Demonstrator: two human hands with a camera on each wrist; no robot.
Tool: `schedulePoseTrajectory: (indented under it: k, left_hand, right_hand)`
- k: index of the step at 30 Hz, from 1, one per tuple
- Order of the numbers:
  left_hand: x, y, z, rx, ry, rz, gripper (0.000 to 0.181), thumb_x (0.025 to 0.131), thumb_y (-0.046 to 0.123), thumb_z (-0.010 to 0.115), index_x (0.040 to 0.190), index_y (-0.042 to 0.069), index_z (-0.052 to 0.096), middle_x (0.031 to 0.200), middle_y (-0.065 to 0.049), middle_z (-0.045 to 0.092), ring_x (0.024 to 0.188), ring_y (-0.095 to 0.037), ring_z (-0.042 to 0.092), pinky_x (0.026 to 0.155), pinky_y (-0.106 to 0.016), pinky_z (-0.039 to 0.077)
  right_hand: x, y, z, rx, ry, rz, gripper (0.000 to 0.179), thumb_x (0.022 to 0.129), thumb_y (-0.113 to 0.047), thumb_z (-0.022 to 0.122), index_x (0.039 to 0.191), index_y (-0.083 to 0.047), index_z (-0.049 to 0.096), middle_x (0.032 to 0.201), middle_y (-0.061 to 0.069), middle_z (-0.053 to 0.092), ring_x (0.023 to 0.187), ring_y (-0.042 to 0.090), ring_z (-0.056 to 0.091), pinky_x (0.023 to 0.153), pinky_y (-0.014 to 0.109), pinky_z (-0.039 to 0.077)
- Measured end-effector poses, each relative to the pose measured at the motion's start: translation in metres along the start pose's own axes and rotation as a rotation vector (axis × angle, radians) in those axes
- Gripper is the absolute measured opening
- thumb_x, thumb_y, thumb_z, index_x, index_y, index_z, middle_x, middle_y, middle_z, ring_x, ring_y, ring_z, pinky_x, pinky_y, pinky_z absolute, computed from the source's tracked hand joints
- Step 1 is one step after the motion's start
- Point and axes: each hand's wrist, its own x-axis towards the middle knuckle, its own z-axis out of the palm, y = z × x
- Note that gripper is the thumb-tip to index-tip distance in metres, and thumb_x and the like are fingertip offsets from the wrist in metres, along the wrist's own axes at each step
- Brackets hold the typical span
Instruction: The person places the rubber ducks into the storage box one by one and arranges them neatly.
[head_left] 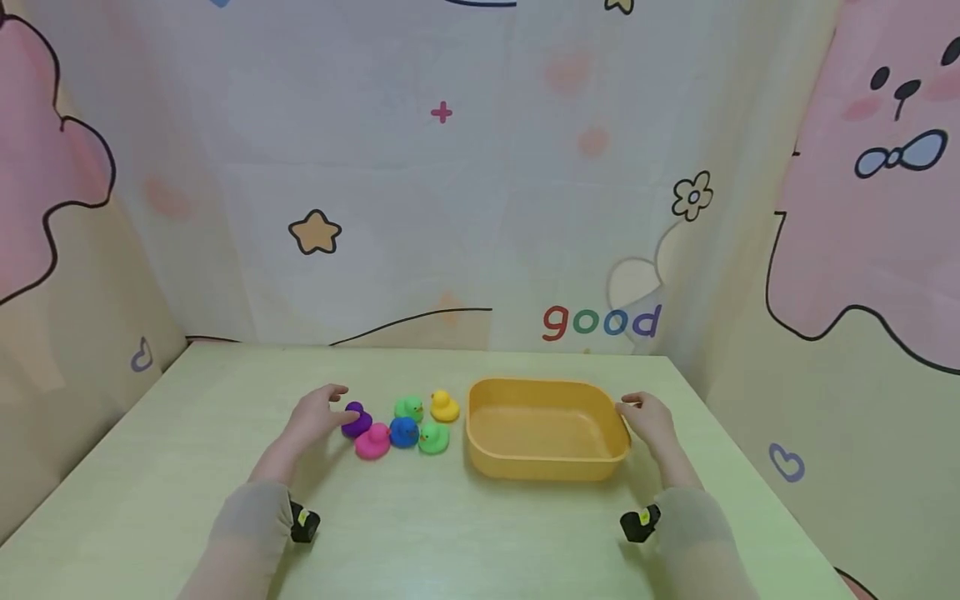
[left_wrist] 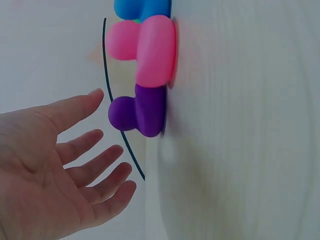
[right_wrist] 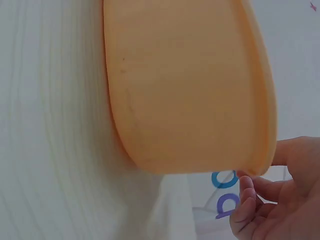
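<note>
My left hand (head_left: 313, 417) hovers beside a purple rubber duck (head_left: 356, 420), its fingers spread and loosely bent. A gap between the fingers and the duck shows in the left wrist view, so the hand holds nothing. Touching the purple duck is a pink rubber duck (left_wrist: 156, 50). A blue duck (head_left: 405, 432), two green ducks (head_left: 433, 437) and a yellow duck (head_left: 445, 407) sit just to their right. My right hand (head_left: 649, 421) pinches the right end of the rim of a yellow-orange plastic tub (right_wrist: 190, 90); the thumb tip is hidden behind the rim.
The tub stands upright on a pale wood-grain table (head_left: 450, 542), right of the ducks. Printed cloth walls (head_left: 480, 208) enclose the table at the back and both sides. A small black camera sits on each wrist.
</note>
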Motion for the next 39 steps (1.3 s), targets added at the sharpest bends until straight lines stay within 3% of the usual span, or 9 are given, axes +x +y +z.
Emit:
schedulePoseTrajectory:
  k: [3, 6, 10, 16, 21, 24, 29, 34, 39]
  left_hand:
    - [0.003, -0.008, -0.001, -0.029, -0.038, 0.007, 0.061, 0.09, 0.018, 0.068, 0.138, -0.01, 0.043, 0.135, -0.036, 0.049, 0.124, -0.051, 0.047, 0.102, -0.058, 0.042]
    - [0.005, -0.013, -0.003, -0.068, -0.081, 0.007, 0.06, 0.092, 0.016, 0.066, 0.14, -0.009, 0.041, 0.137, -0.036, 0.046, 0.124, -0.051, 0.047, 0.102, -0.057, 0.042]
    - [0.004, -0.017, -0.004, -0.117, -0.126, 0.008, 0.057, 0.093, 0.013, 0.064, 0.141, -0.009, 0.041, 0.138, -0.036, 0.044, 0.125, -0.051, 0.047, 0.103, -0.057, 0.042]
    - [0.006, -0.02, 0.0, -0.147, -0.164, 0.059, 0.051, 0.094, 0.007, 0.061, 0.139, -0.009, 0.044, 0.136, -0.036, 0.047, 0.122, -0.05, 0.05, 0.104, -0.056, 0.042]
    - [0.01, -0.025, 0.002, -0.143, -0.188, 0.13, 0.046, 0.094, -0.002, 0.057, 0.137, -0.011, 0.045, 0.13, -0.035, 0.051, 0.118, -0.048, 0.053, 0.101, -0.053, 0.045]
    - [0.012, -0.026, 0.001, -0.128, -0.206, 0.167, 0.044, 0.092, -0.005, 0.056, 0.135, -0.012, 0.046, 0.127, -0.035, 0.053, 0.115, -0.047, 0.055, 0.098, -0.051, 0.047]
    - [0.013, -0.026, -0.001, -0.114, -0.209, 0.186, 0.043, 0.093, -0.006, 0.054, 0.135, -0.011, 0.048, 0.126, -0.034, 0.054, 0.115, -0.047, 0.055, 0.099, -0.052, 0.047]
    - [0.016, -0.026, 0.0, -0.094, -0.211, 0.2, 0.042, 0.092, -0.008, 0.054, 0.133, -0.011, 0.049, 0.126, -0.035, 0.055, 0.115, -0.047, 0.055, 0.097, -0.05, 0.049]
    - [0.016, -0.027, -0.001, -0.089, -0.218, 0.204, 0.04, 0.092, -0.009, 0.053, 0.131, -0.011, 0.051, 0.125, -0.035, 0.056, 0.113, -0.046, 0.056, 0.094, -0.047, 0.051]
  right_hand:
    - [0.0, 0.009, 0.0, 0.116, -0.067, 0.068, 0.05, 0.099, -0.024, 0.047, 0.134, 0.01, 0.047, 0.136, 0.033, 0.046, 0.116, 0.043, 0.049, 0.091, 0.047, 0.05]
    - [0.0, 0.017, 0.0, 0.219, -0.138, 0.103, 0.054, 0.102, -0.029, 0.043, 0.14, 0.009, 0.041, 0.138, 0.031, 0.044, 0.106, 0.031, 0.055, 0.082, 0.035, 0.051]
    - [0.0, 0.024, 0.003, 0.331, -0.217, 0.1, 0.06, 0.104, -0.033, 0.042, 0.143, 0.012, 0.036, 0.133, 0.029, 0.049, 0.087, 0.01, 0.058, 0.071, 0.022, 0.05]
    - [0.001, 0.031, 0.004, 0.466, -0.275, 0.08, 0.064, 0.103, -0.031, 0.046, 0.146, 0.013, 0.03, 0.135, 0.026, 0.049, 0.088, 0.003, 0.06, 0.073, 0.018, 0.053]
    - [0.005, 0.035, 0.006, 0.592, -0.3, 0.07, 0.063, 0.101, -0.022, 0.051, 0.147, 0.013, 0.026, 0.111, 0.002, 0.063, 0.084, 0.0, 0.062, 0.073, 0.018, 0.054]
    - [0.004, 0.036, 0.008, 0.683, -0.323, 0.082, 0.062, 0.1, -0.018, 0.054, 0.148, 0.012, 0.026, 0.097, -0.013, 0.061, 0.084, 0.0, 0.063, 0.075, 0.017, 0.055]
    - [0.004, 0.035, 0.012, 0.76, -0.368, 0.057, 0.059, 0.099, -0.015, 0.054, 0.146, 0.012, 0.031, 0.096, -0.018, 0.062, 0.087, 0.0, 0.063, 0.079, 0.017, 0.054]
    - [0.007, 0.036, 0.02, 0.821, -0.377, 0.009, 0.045, 0.098, -0.01, 0.053, 0.14, 0.005, 0.047, 0.098, -0.017, 0.064, 0.088, 0.001, 0.063, 0.081, 0.016, 0.054]
    - [0.01, 0.033, 0.03, 0.938, -0.399, 0.017, 0.026, 0.098, -0.004, 0.051, 0.116, -0.013, 0.067, 0.098, -0.011, 0.067, 0.086, 0.002, 0.064, 0.077, 0.015, 0.054]
